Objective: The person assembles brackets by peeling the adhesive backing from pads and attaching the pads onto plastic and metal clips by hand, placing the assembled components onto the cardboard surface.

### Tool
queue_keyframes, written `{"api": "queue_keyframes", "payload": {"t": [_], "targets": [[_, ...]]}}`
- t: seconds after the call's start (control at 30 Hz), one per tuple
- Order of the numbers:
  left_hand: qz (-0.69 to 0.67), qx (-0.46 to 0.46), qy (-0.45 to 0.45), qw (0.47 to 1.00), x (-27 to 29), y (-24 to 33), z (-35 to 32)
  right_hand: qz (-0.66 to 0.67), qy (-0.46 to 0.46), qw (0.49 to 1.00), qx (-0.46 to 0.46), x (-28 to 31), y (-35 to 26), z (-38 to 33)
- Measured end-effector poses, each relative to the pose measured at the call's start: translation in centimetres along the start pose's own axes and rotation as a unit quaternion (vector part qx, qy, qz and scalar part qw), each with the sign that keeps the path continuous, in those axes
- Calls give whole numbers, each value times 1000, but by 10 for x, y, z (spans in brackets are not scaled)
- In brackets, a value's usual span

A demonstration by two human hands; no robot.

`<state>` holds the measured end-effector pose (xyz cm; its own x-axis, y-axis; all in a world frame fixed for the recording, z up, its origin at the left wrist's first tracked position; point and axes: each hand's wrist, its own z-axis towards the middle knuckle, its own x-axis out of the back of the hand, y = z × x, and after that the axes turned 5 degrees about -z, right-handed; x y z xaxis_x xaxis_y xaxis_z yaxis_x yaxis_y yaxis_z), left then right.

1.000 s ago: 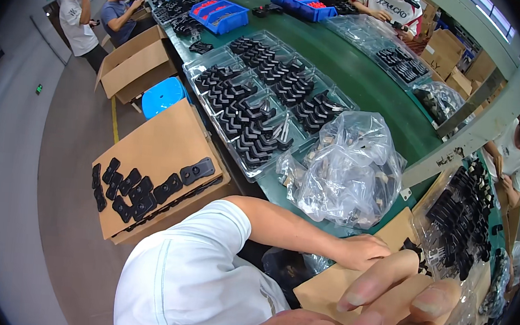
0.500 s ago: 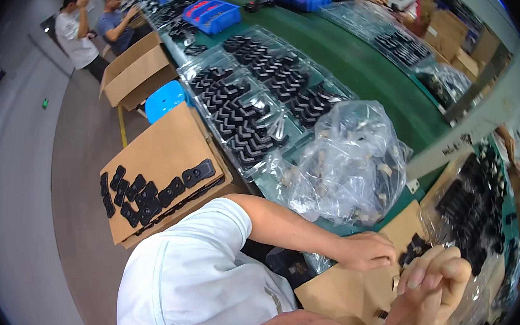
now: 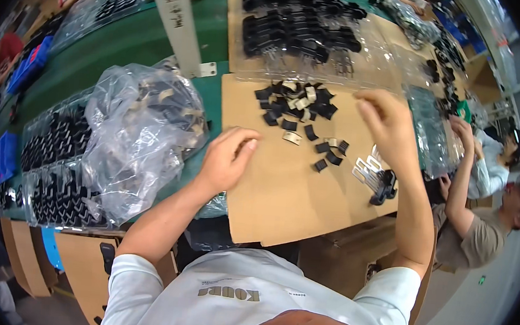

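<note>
My left hand (image 3: 229, 158) is at the left edge of a brown cardboard sheet (image 3: 294, 196), its fingers loosely bent, thumb apart, with nothing seen in it. Over the sheet's right side hovers my right hand (image 3: 387, 121), fingers loosely curved and apart, also with nothing visible between them. A loose pile of small curved black pieces (image 3: 296, 104), some showing tan faces, lies between my hands. Several stray pieces (image 3: 332, 150) are spread nearer me. Below my right hand rest black parts with pale looped metal prongs (image 3: 375, 176).
Beyond the pile, a clear tray (image 3: 367, 70) bears rows of black parts (image 3: 302, 33). A large clear plastic bag (image 3: 145, 134) of small pieces sits left of my left hand. A metal post (image 3: 176, 22) rises behind it. Co-workers (image 3: 477, 225) are at the right.
The view has swung right, from the aisle and boxes to the cardboard sheet. My right hand, earlier raised with curled fingers, now has them loosened over the sheet's right side.
</note>
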<state>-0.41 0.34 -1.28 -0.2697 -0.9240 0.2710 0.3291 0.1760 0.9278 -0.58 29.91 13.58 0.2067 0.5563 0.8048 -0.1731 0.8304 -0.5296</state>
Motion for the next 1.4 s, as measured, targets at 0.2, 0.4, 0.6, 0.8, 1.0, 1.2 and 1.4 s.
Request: {"api": "queue_keyframes", "payload": {"t": [0.2, 0.4, 0.6, 0.8, 1.0, 1.2, 1.4], "targets": [[-20, -4, 10, 1000, -2, -11, 1, -237, -46, 970, 18, -36, 52, -6], [-41, -6, 17, 999, -3, -14, 0, -313, -38, 934, -167, 14, 121, 5], [-37, 20, 9, 999, -3, -12, -2, -393, 37, 905, -156, 31, 156, -19], [-26, 7, 17, 1000, -4, -12, -1, -440, 32, 893, -92, 23, 175, -20], [-19, -3, 14, 1000, -5, -11, 0, -446, 27, 881, -153, 37, 184, -18], [-22, 9, 12, 1000, -2, -9, 0, -367, 89, 906, -189, 73, 148, -16], [-58, 27, 24, 998, 4, -6, -3, -163, 125, 975, 83, 32, 46, -25]]}}
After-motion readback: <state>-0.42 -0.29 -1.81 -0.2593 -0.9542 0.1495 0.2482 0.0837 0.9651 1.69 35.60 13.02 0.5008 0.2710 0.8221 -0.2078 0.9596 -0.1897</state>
